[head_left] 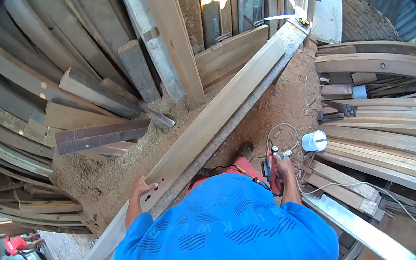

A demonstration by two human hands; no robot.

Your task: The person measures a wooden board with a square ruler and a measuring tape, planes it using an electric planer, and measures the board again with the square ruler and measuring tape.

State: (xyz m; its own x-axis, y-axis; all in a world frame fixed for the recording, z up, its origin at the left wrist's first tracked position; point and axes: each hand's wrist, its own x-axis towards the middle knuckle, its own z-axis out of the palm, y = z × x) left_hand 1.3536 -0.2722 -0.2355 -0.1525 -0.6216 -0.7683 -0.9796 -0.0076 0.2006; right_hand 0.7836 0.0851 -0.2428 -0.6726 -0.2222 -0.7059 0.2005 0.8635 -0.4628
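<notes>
Fingers of the left hand [142, 189] rest on the long pale plank [221, 105], curled over its outer edge with the thumb lying on the upper face, right by a few small dark holes [155, 188]. The fingers of the right hand [284, 166] are closed around the top of a red and dark power tool [273, 173], held out to the person's right side, apart from the plank.

The plank lies flat along a narrow, weathered worktop [295, 36], which runs diagonally from the lower left to the upper middle. At the worktop's far end, beyond the plank, sits a yellow and black tape measure [302, 22]. A pale cord [298, 136] loops on the ground just beyond the tool, and a white bucket [313, 141] stands near the loop, beside stacked boards [383, 137]. A long pale board [361, 234] slants across the lower right.

Sawdust [74, 181] covers the ground left of the worktop, with loose timber [101, 135] lying on and beside it. The person wears a blue shirt [237, 232], which hides part of the worktop's near side.
</notes>
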